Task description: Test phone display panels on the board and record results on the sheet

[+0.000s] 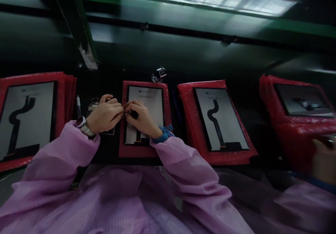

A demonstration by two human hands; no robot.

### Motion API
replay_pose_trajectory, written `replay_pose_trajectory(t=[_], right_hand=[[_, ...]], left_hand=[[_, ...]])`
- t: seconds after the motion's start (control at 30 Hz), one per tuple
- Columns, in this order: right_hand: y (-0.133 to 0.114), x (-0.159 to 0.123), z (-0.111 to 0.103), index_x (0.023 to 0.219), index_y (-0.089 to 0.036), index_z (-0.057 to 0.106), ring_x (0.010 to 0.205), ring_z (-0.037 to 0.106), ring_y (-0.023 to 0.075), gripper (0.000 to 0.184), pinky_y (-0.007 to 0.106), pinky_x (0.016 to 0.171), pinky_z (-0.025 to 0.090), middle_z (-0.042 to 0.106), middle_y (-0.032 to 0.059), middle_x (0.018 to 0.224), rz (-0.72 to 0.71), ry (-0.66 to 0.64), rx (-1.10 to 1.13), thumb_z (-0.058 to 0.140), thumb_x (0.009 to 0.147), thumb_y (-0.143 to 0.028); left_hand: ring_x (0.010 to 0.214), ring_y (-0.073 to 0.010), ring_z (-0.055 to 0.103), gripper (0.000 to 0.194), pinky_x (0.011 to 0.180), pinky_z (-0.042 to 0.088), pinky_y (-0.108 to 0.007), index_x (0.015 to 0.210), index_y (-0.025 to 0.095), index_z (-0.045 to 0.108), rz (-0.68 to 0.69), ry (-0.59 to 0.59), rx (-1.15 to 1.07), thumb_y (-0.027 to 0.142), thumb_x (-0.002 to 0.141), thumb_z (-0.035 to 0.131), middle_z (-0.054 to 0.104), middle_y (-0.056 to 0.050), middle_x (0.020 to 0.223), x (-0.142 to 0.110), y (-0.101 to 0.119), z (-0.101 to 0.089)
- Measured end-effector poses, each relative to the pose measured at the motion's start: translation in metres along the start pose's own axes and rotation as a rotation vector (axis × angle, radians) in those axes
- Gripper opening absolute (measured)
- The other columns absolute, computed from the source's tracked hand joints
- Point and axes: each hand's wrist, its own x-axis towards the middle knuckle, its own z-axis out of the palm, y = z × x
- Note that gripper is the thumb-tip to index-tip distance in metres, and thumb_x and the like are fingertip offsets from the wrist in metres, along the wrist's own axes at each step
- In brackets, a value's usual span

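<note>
In front of me a display panel [156, 102] lies on a red foam sheet [166, 122]. A black ribbon cable [138, 136] runs up from its lower edge and passes under my right hand [141, 118]. The fingers of that hand are pinched, with a dark part of the cable showing between them. My left hand [106, 114] meets it at the panel's left edge, fingers closed and fingertips touching the right ones. What the left fingertips pinch is hidden. Beneath the left hand a small circuit board [93, 104] is partly visible.
Stacks of red wrap [189, 122] hold a panel with a curved cable [216, 122] on the right; another panel [28, 118] lies left. A white pen [78, 104] and a shiny metal cylinder [159, 75] lie nearby. A co-worker's blurred hand [324, 160] is far right.
</note>
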Motion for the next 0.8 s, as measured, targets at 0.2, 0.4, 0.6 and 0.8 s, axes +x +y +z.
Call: replay_pose_trajectory(t=[0.2,0.4,0.6,0.8], right_hand=[[0.0,0.0,-0.004,0.079,-0.023,0.057,0.098,0.058,0.0197,0.01,0.039,0.093,0.047,0.068,0.0052,0.1,-0.014,-0.014,0.004,0.057,0.089,-0.02],[0.002,0.003,-0.006,0.082,-0.023,0.057,0.098,0.058,0.0198,0.01,0.04,0.095,0.045,0.067,0.0042,0.101,-0.008,-0.047,-0.014,0.059,0.092,-0.021],[0.003,0.002,-0.006,0.084,-0.021,0.057,0.098,0.057,0.0195,0.01,0.039,0.097,0.044,0.066,0.0049,0.101,-0.021,-0.036,-0.003,0.058,0.094,-0.022],[-0.002,0.004,-0.011,0.083,-0.022,0.056,0.097,0.058,0.0191,0.014,0.039,0.098,0.044,0.067,0.0037,0.098,0.017,-0.058,0.049,0.057,0.096,-0.026]], left_hand=[[0.085,-0.0218,0.061,0.027,0.106,0.036,-0.05,0.079,0.019,0.064,0.018,0.033,0.037,0.02,0.096,0.043,0.068,-0.004,0.078,0.001,0.0,0.004],[0.084,-0.0218,0.06,0.029,0.103,0.038,-0.048,0.079,0.019,0.063,0.047,0.053,0.092,0.02,0.098,0.041,0.068,-0.004,0.078,0.001,-0.001,0.005],[0.083,-0.0225,0.06,0.031,0.102,0.04,-0.049,0.077,0.019,0.063,0.032,0.062,0.067,0.022,0.098,0.04,0.068,-0.006,0.078,0.003,-0.001,0.004],[0.086,-0.023,0.062,0.034,0.103,0.042,-0.053,0.077,0.02,0.066,-0.024,0.061,0.047,0.025,0.098,0.039,0.068,-0.006,0.078,0.004,0.001,0.002]])
